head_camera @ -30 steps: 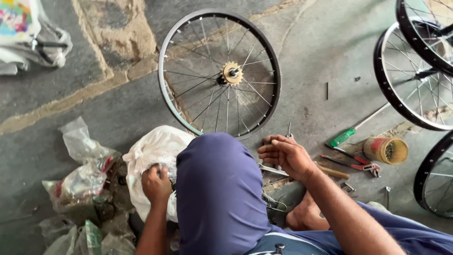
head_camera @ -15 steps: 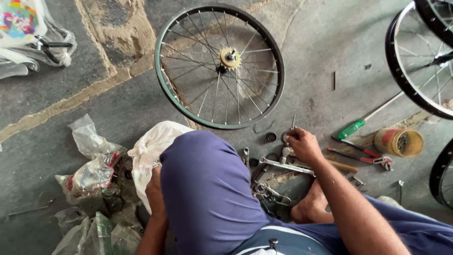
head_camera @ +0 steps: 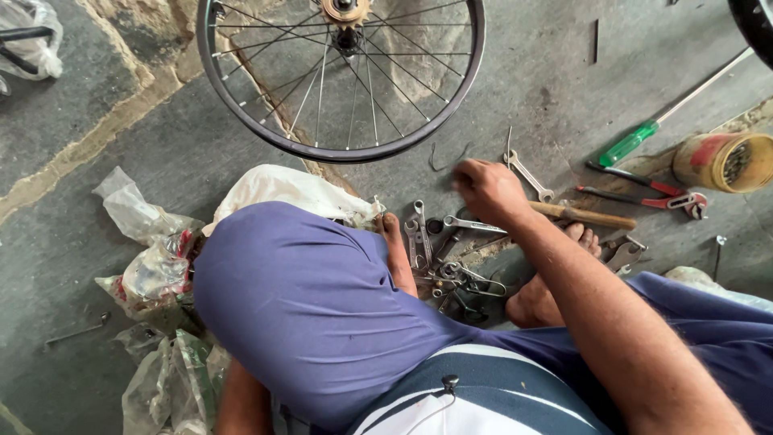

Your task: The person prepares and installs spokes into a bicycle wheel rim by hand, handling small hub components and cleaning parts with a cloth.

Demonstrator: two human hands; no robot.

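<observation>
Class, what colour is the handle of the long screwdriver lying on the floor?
Green, clearest in the head view: the screwdriver lies beside the tin.

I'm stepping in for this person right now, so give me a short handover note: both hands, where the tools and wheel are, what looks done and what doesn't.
Right hand: reaching over the pile of spanners on the floor; blurred, so whether it grips anything cannot be told.
Left hand: hidden behind the bent knee; only the forearm shows.
Bicycle wheel lies flat ahead, sprocket up, untouched.
To the right: green-handled screwdriver, red-handled pliers, wooden-handled tool, yellow tin.
Plastic bags on the left.
Done: tools laid out. Left: no tool is on the wheel yet.
</observation>
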